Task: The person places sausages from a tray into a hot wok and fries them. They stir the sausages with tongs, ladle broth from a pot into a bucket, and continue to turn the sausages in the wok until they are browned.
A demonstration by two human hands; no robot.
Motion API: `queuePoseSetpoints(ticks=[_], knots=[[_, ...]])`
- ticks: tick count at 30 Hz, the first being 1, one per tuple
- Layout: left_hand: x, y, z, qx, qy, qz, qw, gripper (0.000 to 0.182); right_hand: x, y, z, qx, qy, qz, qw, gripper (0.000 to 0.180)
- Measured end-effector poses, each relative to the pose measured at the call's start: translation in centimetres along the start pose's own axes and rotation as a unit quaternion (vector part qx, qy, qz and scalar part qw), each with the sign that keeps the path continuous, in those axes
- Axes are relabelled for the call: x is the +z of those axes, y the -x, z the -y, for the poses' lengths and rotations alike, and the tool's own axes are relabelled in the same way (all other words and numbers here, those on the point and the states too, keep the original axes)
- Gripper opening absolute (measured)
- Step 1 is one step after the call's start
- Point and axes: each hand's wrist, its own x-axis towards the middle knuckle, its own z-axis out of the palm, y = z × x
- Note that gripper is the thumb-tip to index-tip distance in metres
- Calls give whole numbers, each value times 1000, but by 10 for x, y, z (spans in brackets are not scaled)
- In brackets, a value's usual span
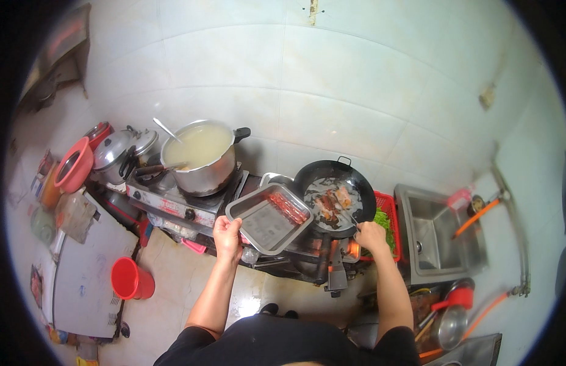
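My left hand (228, 235) grips the near left corner of a rectangular metal tray (264, 228), tilted beside the wok. Reddish-brown meat strips (287, 208) lie along the tray's far right side. My right hand (371, 237) is closed around the handle of a thin metal utensil (351, 219), whose far end reaches into the wok. The black wok (366, 196) sits on the stove and holds pieces of browned meat (329, 203) in bubbling liquid. Its dark handle (324, 258) points towards me, left of my right hand.
A large pot (214, 171) of cloudy liquid stands on the left burner, with a ladle in it. A red basket (397, 228) of green vegetables is right of the wok, before a steel sink (415, 270). A red bucket (133, 279) stands on the floor.
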Motion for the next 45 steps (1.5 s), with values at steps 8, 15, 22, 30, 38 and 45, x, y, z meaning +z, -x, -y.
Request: queuePoseSetpoints(ticks=[8, 15, 22, 30, 38, 45], knots=[[-12, 1, -12, 17, 6, -27, 999, 23, 29, -24, 6, 23, -25, -5, 999, 25], [-3, -7, -7, 25, -7, -26, 999, 23, 67, 34, -2, 25, -110, -144, 983, 38], [23, -16, 14, 4, -15, 8, 1000, 25, 91, 58, -19, 29, -142, -241, 960, 41], [49, -18, 27, -16, -28, 32, 999, 24, 93, 71, -19, 37, -119, -281, 952, 39], [66, -14, 28, -8, -17, 38, 999, 22, 90, 69, -21, 35, -87, -272, 958, 39], [57, -18, 31, -1, -31, 37, 999, 25, 70, 67, -19, 14, -107, -249, 962, 40]])
